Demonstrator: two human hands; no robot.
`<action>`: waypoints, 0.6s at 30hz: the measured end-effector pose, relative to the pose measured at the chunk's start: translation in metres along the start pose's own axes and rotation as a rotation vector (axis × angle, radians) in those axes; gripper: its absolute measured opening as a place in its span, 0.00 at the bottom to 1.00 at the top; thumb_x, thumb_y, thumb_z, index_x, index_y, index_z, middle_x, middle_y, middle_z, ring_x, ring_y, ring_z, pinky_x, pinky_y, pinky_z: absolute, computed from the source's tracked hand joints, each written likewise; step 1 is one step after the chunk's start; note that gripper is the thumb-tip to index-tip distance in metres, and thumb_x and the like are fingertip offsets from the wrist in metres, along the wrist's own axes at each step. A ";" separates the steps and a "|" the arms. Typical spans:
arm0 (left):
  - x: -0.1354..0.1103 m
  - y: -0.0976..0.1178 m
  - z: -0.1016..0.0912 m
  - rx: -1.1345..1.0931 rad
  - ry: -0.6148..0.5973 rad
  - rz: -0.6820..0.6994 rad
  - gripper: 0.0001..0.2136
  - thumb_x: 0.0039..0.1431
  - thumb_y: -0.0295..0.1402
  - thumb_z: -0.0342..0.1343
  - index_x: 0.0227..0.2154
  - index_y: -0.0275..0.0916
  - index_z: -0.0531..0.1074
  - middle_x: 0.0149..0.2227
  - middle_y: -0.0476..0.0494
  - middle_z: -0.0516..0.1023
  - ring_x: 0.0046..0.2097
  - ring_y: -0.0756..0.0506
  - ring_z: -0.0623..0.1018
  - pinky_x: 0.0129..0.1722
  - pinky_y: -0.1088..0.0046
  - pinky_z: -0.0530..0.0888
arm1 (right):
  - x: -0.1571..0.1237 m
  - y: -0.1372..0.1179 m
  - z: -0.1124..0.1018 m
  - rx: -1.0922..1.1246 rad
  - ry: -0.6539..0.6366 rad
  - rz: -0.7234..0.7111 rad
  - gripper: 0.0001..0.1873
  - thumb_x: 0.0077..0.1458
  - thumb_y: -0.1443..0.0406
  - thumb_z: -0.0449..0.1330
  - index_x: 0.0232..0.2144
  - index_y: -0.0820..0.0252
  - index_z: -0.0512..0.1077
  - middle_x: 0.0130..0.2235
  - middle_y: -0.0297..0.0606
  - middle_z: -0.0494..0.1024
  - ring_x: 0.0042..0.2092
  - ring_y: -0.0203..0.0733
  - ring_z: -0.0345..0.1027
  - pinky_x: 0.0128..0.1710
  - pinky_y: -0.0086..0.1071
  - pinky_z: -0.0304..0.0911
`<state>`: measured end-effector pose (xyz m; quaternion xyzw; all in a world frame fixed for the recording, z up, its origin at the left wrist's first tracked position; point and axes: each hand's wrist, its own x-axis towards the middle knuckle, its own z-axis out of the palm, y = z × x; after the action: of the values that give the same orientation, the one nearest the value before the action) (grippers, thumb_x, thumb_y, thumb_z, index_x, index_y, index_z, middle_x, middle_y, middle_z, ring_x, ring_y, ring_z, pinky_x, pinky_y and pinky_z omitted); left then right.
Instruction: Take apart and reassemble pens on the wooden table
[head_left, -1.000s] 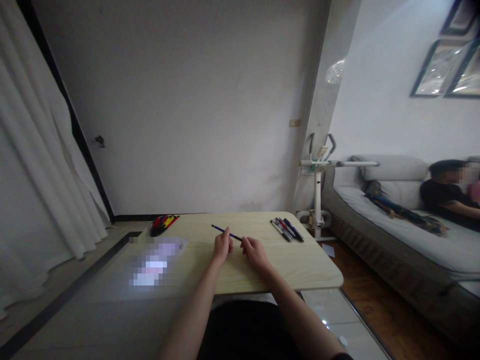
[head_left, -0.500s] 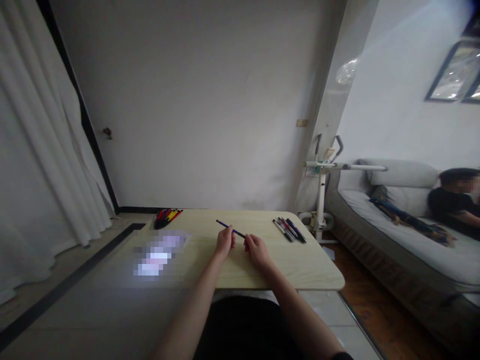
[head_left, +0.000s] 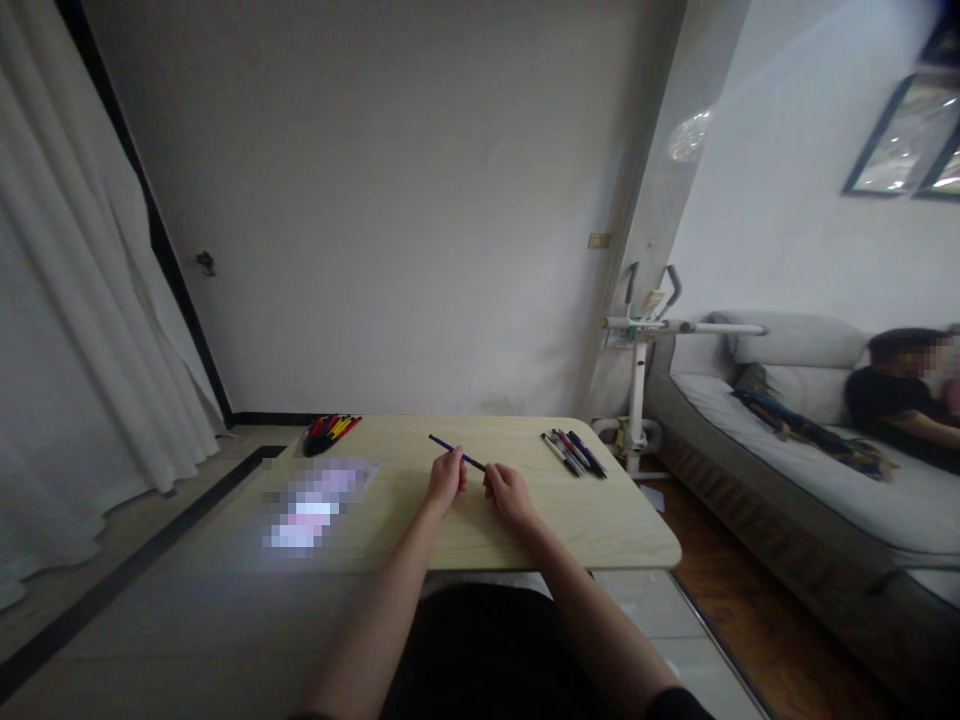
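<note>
Left hand [head_left: 448, 476] and right hand [head_left: 510, 494] share one blue pen [head_left: 474, 462] mid-worktop [head_left: 600, 530].
Forearms angle in from seven and five o'clock, fingers curled — each grip clasping the pen, which slants from ten toward four o'clock — though exact finger placement looks too small to judge.

White curtain [head_left: 82, 330] left; exercise machine [head_left: 638, 385] near grey sofa [head_left: 840, 500], person [head_left: 881, 405] on it; framed pictures [head_left: 889, 140] on wall [head_left: 772, 220].
</note>
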<state>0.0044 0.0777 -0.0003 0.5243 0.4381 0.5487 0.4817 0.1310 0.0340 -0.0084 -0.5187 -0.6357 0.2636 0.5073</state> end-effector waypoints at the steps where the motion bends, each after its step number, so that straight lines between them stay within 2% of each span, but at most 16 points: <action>1: 0.001 -0.001 0.000 0.001 -0.001 0.001 0.18 0.49 0.47 0.46 0.14 0.38 0.58 0.10 0.54 0.59 0.12 0.54 0.60 0.13 0.79 0.58 | 0.000 0.001 0.000 -0.007 0.002 0.000 0.22 0.55 0.55 0.43 0.19 0.62 0.64 0.18 0.33 0.67 0.22 0.33 0.59 0.23 0.25 0.51; 18: -0.005 0.001 -0.003 0.069 0.022 0.027 0.19 0.50 0.47 0.45 0.13 0.38 0.58 0.09 0.53 0.59 0.12 0.54 0.60 0.13 0.79 0.58 | 0.002 -0.004 0.000 -0.049 -0.013 0.040 0.21 0.55 0.56 0.43 0.20 0.62 0.65 0.19 0.34 0.68 0.23 0.34 0.60 0.24 0.25 0.52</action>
<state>0.0015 0.0731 -0.0005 0.5407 0.4547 0.5454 0.4510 0.1296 0.0341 -0.0041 -0.5419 -0.6346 0.2616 0.4849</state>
